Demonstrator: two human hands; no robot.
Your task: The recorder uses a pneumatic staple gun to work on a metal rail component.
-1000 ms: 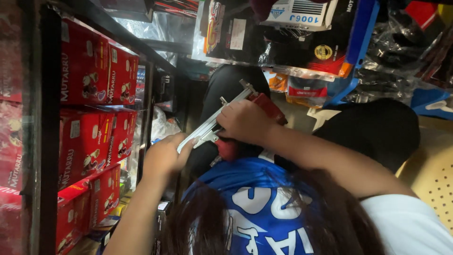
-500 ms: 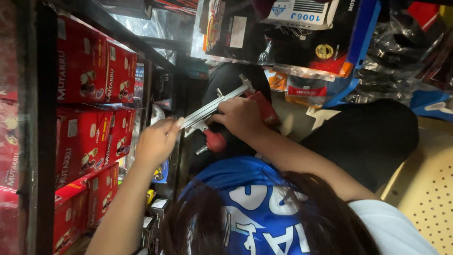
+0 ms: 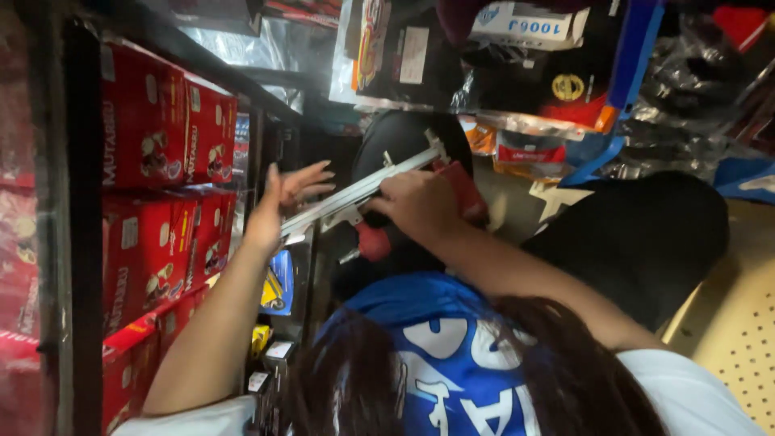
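My right hand [image 3: 420, 206] hides the red part [image 3: 375, 240] it grips beside the metal caliper [image 3: 363, 190]; left hand [image 3: 282, 202] fingers spread, red boxes [image 3: 153, 161] alongside.

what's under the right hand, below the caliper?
Under the right hand a red tool shows beneath the metal caliper, over a black-clad knee. The hand covers the tool's middle, so its kind is unclear.
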